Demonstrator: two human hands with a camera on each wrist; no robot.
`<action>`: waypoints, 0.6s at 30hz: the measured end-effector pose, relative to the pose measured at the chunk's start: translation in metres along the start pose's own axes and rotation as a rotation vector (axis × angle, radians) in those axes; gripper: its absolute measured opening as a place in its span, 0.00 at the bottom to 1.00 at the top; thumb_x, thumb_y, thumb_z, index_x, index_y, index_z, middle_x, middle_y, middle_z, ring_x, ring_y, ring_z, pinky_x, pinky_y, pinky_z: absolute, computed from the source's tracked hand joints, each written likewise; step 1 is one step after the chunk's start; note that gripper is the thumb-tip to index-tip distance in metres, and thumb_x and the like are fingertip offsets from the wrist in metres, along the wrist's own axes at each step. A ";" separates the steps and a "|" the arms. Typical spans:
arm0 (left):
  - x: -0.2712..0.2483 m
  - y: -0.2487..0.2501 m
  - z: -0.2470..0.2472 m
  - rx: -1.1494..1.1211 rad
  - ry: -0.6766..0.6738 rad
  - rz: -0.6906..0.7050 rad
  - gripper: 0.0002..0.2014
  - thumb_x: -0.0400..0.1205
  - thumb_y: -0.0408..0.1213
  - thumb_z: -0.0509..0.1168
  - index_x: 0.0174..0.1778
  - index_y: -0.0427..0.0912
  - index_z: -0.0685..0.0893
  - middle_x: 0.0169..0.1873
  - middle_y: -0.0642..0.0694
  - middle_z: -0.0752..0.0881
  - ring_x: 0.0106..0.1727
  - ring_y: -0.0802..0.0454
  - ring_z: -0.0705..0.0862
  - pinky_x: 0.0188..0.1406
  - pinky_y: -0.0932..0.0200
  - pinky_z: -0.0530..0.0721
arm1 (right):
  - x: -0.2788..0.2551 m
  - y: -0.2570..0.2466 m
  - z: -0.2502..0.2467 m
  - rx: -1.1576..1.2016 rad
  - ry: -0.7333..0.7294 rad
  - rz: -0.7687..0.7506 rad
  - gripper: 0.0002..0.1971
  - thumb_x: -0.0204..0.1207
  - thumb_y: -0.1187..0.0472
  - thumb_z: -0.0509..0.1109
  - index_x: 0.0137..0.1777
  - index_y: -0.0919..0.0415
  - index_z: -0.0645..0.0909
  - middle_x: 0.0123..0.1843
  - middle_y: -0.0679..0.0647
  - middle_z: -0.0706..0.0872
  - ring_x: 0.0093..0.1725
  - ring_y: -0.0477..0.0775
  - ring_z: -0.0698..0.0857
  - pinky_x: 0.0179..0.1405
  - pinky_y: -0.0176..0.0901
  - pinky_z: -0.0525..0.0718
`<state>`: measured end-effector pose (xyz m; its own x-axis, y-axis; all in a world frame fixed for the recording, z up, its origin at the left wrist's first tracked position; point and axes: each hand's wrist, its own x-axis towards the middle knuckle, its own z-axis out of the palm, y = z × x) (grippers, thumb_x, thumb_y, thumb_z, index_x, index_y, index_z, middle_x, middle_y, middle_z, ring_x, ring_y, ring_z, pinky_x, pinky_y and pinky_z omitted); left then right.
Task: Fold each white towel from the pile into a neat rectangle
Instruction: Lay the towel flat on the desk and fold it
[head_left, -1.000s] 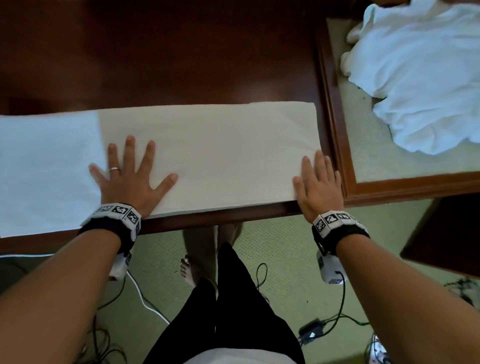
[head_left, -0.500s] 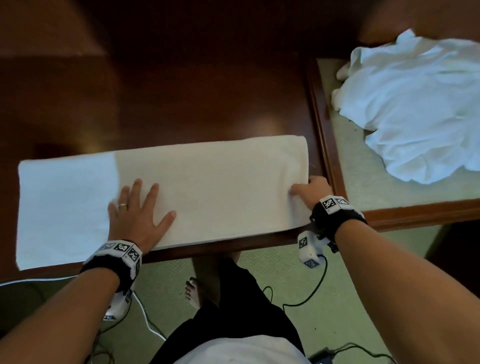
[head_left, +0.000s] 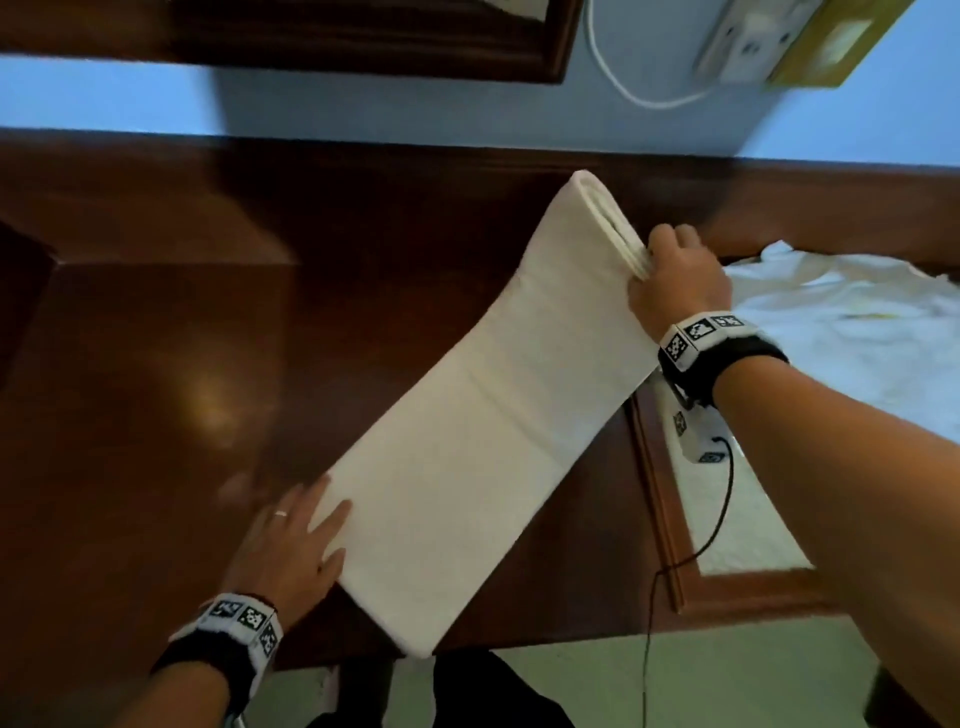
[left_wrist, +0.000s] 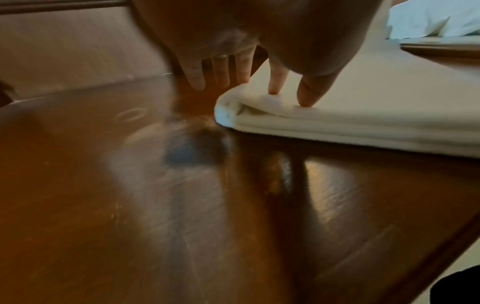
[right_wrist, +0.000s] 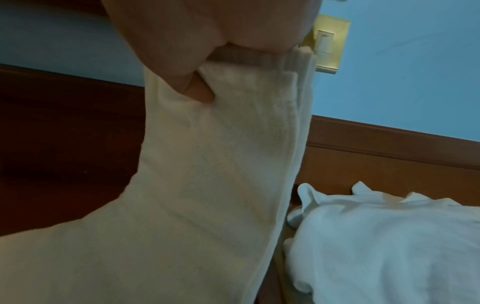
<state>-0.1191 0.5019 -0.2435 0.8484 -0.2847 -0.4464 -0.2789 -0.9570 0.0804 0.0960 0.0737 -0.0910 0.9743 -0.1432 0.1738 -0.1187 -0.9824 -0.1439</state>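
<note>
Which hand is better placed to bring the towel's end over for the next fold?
Right. The right hand already pinches the towel's raised end, while the left hand lies flat, pressing the other end to the table.

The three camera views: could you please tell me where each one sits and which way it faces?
Head: worn on the head, looking down at the wooden table; both forearms, left hand and right hand show.
Left wrist: low over the table, along fingers pressing the folded towel.
Right wrist: looks up along the lifted towel end; the thumb pinches it.
Shared: all show the towel; the towel pile appears in every view.
</note>
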 end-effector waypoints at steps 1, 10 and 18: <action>0.000 0.002 -0.003 0.010 0.006 0.032 0.29 0.74 0.54 0.55 0.63 0.47 0.90 0.70 0.35 0.83 0.62 0.29 0.84 0.53 0.33 0.87 | -0.002 -0.005 -0.002 -0.012 0.002 -0.026 0.12 0.75 0.60 0.69 0.56 0.60 0.72 0.53 0.61 0.78 0.46 0.69 0.79 0.37 0.52 0.71; 0.019 -0.033 -0.031 -0.039 0.135 0.159 0.28 0.75 0.53 0.55 0.63 0.43 0.89 0.60 0.41 0.87 0.53 0.36 0.89 0.44 0.41 0.87 | -0.122 -0.075 0.015 0.004 -0.042 -0.243 0.13 0.70 0.57 0.72 0.52 0.60 0.76 0.44 0.57 0.84 0.30 0.68 0.83 0.26 0.45 0.71; 0.017 -0.065 -0.050 -0.030 0.400 0.417 0.26 0.73 0.49 0.60 0.65 0.42 0.84 0.60 0.42 0.83 0.54 0.37 0.84 0.48 0.45 0.83 | -0.298 -0.173 0.103 0.069 -0.281 -0.350 0.23 0.56 0.61 0.78 0.50 0.58 0.75 0.45 0.57 0.83 0.35 0.64 0.84 0.22 0.46 0.76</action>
<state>-0.0641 0.5568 -0.2115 0.7753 -0.6316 -0.0001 -0.6182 -0.7589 0.2046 -0.1546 0.2985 -0.2185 0.9688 0.2435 -0.0465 0.2308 -0.9542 -0.1902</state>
